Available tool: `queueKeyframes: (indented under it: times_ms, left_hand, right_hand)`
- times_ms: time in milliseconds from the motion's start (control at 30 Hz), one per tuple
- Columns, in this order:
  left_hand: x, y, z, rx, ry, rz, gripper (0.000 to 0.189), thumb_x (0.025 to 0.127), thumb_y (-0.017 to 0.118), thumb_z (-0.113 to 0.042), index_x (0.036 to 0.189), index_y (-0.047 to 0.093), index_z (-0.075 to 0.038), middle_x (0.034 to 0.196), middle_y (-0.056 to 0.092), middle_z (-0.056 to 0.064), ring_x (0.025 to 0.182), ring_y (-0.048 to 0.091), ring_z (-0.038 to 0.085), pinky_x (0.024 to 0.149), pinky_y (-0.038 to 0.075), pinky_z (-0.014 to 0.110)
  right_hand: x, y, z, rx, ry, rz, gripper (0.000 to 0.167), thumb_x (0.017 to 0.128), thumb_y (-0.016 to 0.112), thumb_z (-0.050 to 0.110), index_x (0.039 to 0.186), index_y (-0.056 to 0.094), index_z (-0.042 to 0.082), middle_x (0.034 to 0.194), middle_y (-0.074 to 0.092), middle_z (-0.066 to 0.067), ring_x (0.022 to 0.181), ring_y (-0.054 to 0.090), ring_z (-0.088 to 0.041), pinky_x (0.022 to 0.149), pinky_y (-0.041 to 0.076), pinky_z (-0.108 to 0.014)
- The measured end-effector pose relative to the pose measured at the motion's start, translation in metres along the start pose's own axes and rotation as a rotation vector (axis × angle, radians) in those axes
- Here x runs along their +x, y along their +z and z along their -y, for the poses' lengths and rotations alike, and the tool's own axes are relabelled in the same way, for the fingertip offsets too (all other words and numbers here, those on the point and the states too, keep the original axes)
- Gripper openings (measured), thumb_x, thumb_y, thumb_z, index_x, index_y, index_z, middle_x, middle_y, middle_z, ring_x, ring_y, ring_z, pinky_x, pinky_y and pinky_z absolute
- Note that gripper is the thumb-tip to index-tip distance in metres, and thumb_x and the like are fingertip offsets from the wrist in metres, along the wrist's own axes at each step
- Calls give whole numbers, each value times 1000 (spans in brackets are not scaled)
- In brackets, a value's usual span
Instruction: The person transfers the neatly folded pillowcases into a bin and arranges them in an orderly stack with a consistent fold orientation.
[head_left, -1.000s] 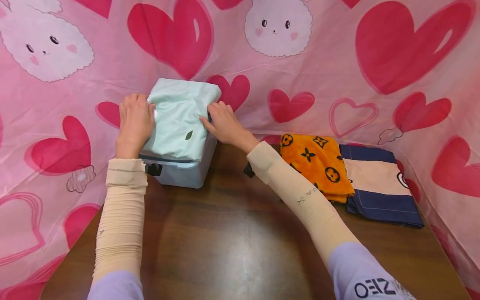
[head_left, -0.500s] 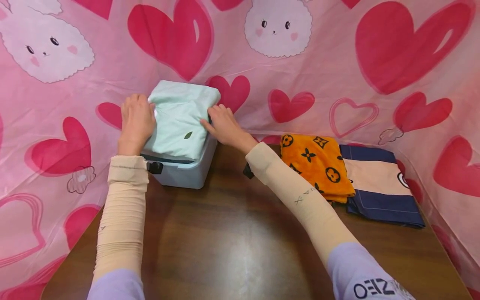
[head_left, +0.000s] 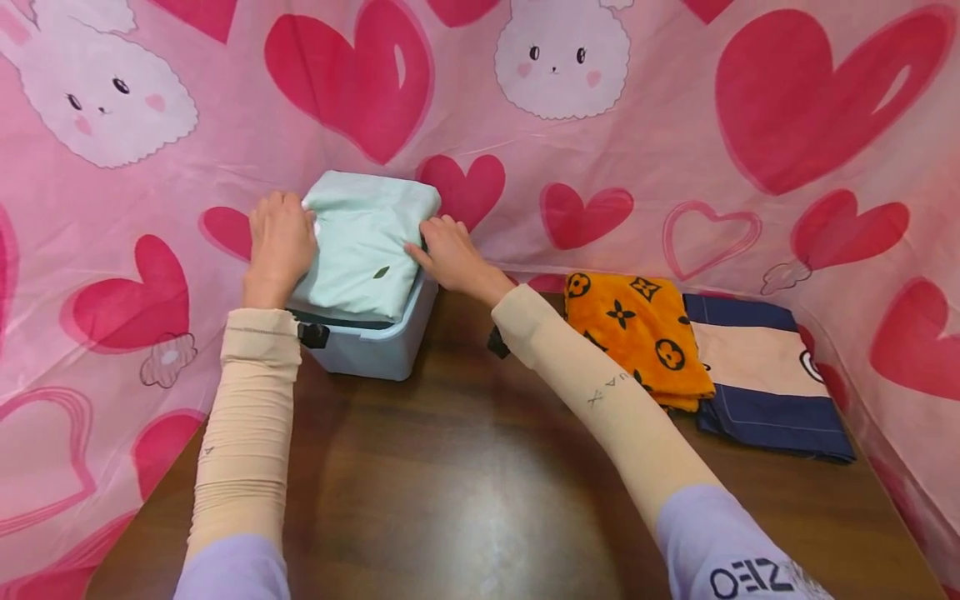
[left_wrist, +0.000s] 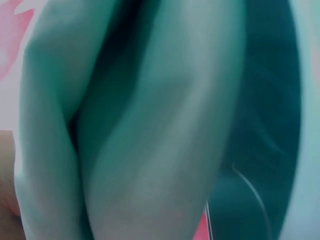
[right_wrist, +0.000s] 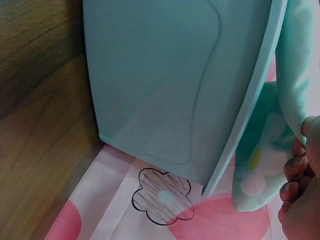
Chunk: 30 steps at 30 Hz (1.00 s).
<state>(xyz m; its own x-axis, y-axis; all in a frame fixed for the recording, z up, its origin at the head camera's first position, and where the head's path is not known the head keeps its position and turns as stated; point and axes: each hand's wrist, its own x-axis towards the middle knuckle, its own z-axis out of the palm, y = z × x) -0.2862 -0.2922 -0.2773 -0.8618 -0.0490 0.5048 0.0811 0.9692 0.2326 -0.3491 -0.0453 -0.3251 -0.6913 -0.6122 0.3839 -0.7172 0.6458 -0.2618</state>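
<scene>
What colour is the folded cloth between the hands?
Pale mint green: the folded cloth shows best in the head view, with a dark leaf print on top.

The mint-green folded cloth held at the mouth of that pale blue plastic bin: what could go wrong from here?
The folds may slip loose: the mint-green folded cloth is wrinkled, and the left wrist view shows its layers parting. An edge might also catch on the pale blue plastic bin, since near the right hand the cloth sits above the rim.
</scene>
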Motion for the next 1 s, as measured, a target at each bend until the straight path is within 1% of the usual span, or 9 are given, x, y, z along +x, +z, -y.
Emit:
queueKeyframes:
  times_ms: [100,233,467,600,700,800,1000]
  left_hand:
    - [1,1,2,3,7,6,29,103,43,-9,102,49,19,104,49,37,105,46,56,95,34,63]
    - [3,1,5,8,1,22,29,103,41,-10,104,49,19,106,49,37,107,46,56,96,34,62]
    - [5,3,7,-1,-9,48,31,104,40,-10,105,49,20,109,48,38,109,44,57,97,32,63]
    - [4,5,11,10,-26,96,33,104,41,-12,110,48,20,111,47,37,110,44,56,100,32,63]
    - [3,6,13,17,-34,119,34,104,42,-12,112,48,20,111,47,37,112,44,55,101,31,63]
    - [2,8,15,20,-34,133,33,104,42,-11,112,48,20,111,47,37,113,43,56,101,32,64]
    - [-2,9,19,27,-18,138,31,103,42,-10,108,49,19,108,49,38,109,45,58,97,33,66]
  right_hand:
    - [1,1,-1,-7,-3,-1,34,103,56,36,105,57,2,98,60,-12,95,54,-27,83,42,-39]
    - [3,2,0,-1,-9,6,34,104,55,36,106,56,2,99,59,-13,97,54,-27,85,42,-39]
    - [2,4,3,12,22,46,34,103,56,38,108,56,4,100,59,-11,98,53,-24,87,42,-37]
    - [2,10,3,5,24,53,34,103,56,38,106,57,5,99,59,-10,99,54,-24,88,42,-39]
    - [2,14,4,-3,29,68,34,104,55,38,107,57,5,99,60,-10,100,56,-25,91,42,-40]
    - [1,16,5,-5,39,91,34,104,55,39,107,57,5,99,60,-10,102,56,-25,92,41,-40]
    - [2,19,7,-28,28,121,35,105,52,40,104,58,5,97,61,-10,102,57,-27,90,41,-40]
